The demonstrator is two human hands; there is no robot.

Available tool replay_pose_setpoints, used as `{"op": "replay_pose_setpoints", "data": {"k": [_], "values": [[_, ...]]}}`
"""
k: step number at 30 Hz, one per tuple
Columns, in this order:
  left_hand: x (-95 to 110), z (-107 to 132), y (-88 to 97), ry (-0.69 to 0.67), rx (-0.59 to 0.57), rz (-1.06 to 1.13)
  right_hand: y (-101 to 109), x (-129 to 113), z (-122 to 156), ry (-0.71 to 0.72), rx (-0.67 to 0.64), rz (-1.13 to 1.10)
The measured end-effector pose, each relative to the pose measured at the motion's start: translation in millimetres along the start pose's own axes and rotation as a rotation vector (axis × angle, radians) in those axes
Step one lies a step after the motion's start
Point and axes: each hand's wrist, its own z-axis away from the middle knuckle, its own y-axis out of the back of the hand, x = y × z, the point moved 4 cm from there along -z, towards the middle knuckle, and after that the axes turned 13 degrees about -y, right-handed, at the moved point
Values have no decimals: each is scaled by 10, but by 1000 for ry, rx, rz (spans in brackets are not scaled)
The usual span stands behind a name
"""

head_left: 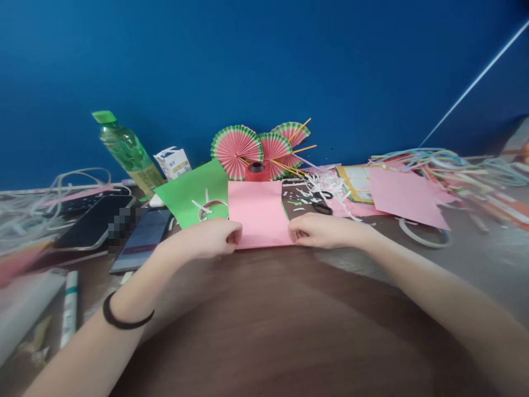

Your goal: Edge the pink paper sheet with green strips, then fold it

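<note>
A pink sheet of paper (259, 215) stands tilted up in the middle of the table, with a thin green edge along its right side. My left hand (210, 237) is closed on its lower left corner, fingers curled under and partly hidden. At the lower right corner my right hand (320, 230) pinches the same paper. Close behind the sheet sits a red roll of tape (257, 172). Green paper (192, 193) lies just beyond my left hand, with a ring-shaped roll (206, 211) on it. Black-handled scissors (322, 207) lie beyond my right hand.
Watermelon-patterned paper fans (237, 150) on sticks lean against the blue wall (264, 60). White paper strips (330, 186) and more pink paper (407, 196) lie on the right. Leftward are a green bottle (130, 151), a small carton (172, 161), phones (142, 242) and a marker (69, 309).
</note>
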Motion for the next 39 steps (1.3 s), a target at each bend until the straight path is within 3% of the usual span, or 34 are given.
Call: {"op": "replay_pose_setpoints", "data": {"k": [9,13,17,20,27,31,35,39], "values": [[30,97,325,-3,279,-43,321,-7,105,-96,299,-112],[60,157,439,11,409,-50,428,-31,151,-44,391,-135],[110,216,533,43,483,18,521,-36,225,-18,507,-161],[162,273,609,59,550,141,604,-20,296,-74,547,-331],[186,318,629,60,702,619,628,42,326,-89,418,-962],[84,202,498,59,657,825,505,131,187,-148,299,-1130],[-79,50,315,97,591,1025,355,215,22,-188,256,-1118],[-130,-20,227,156,599,1259,241,231,-71,-204,115,-1381]]}}
